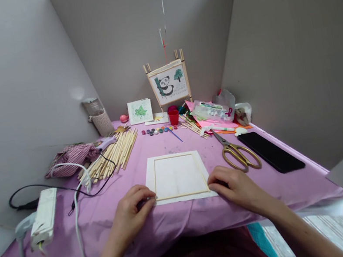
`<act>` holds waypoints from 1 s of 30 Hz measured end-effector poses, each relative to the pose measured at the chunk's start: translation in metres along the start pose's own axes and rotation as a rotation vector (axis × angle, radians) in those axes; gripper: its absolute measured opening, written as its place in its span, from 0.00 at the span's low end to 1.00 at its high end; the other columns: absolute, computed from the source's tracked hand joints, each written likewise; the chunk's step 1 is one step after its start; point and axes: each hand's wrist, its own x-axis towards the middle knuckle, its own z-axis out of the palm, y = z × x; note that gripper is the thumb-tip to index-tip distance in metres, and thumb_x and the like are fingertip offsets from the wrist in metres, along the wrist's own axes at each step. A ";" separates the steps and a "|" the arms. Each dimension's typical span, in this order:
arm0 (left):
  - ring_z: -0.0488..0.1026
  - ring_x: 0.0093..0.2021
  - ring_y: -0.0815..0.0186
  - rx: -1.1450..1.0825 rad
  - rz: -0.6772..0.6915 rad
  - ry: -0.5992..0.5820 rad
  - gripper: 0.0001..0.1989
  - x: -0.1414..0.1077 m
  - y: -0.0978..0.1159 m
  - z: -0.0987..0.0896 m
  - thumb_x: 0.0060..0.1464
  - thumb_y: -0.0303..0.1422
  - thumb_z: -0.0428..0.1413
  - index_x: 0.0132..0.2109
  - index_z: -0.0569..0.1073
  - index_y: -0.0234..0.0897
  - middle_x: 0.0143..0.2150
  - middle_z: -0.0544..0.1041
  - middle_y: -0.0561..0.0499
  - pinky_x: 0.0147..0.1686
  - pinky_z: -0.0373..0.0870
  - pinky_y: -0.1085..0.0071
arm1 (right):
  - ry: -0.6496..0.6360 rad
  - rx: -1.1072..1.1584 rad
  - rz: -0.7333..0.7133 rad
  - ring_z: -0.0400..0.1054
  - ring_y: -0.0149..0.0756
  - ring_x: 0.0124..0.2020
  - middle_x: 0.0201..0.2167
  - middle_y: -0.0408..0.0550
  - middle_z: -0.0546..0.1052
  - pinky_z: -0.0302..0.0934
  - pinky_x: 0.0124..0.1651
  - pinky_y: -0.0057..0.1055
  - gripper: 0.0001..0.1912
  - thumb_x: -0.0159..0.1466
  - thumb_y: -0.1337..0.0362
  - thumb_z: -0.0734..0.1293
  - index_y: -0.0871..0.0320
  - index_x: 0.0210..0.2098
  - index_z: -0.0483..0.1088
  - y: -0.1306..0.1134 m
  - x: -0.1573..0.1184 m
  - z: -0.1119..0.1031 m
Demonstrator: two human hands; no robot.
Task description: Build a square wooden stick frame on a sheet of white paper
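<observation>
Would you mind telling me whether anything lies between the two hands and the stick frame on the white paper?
Nothing visible does: the left hand and right hand already touch the near corners of the stick frame on the white paper.

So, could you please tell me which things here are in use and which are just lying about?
In use: left hand, right hand, paper, stick frame.
Lying about: scissors, phone, stick pile, red cup, paints.

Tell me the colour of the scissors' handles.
The scissors have gold handles, seen clearly in the head view, lying right of the right hand.
</observation>
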 end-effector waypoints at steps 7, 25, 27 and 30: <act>0.73 0.41 0.65 0.019 0.015 -0.004 0.06 0.000 0.001 -0.001 0.55 0.31 0.53 0.36 0.75 0.38 0.38 0.75 0.48 0.42 0.69 0.70 | 0.023 -0.012 0.008 0.67 0.32 0.36 0.33 0.44 0.73 0.58 0.39 0.28 0.06 0.64 0.67 0.62 0.56 0.33 0.71 0.002 0.000 0.003; 0.72 0.43 0.64 0.025 0.025 0.004 0.06 -0.001 -0.002 0.001 0.57 0.31 0.52 0.38 0.74 0.38 0.40 0.76 0.48 0.44 0.69 0.67 | 0.059 -0.148 0.131 0.68 0.34 0.37 0.35 0.46 0.73 0.59 0.41 0.30 0.08 0.64 0.65 0.61 0.57 0.37 0.72 -0.002 0.008 0.010; 0.72 0.43 0.64 0.027 0.025 0.003 0.06 -0.001 -0.002 0.001 0.57 0.31 0.52 0.38 0.74 0.38 0.40 0.76 0.48 0.44 0.69 0.67 | 0.058 -0.164 0.142 0.68 0.34 0.37 0.35 0.46 0.73 0.59 0.41 0.30 0.08 0.63 0.65 0.61 0.57 0.37 0.72 -0.002 0.009 0.010; 0.72 0.43 0.64 0.030 0.026 -0.001 0.06 0.000 -0.002 0.001 0.57 0.30 0.52 0.38 0.74 0.38 0.40 0.76 0.48 0.44 0.69 0.67 | 0.057 -0.178 0.141 0.68 0.35 0.37 0.35 0.47 0.73 0.59 0.41 0.31 0.08 0.63 0.64 0.61 0.57 0.37 0.72 -0.002 0.010 0.009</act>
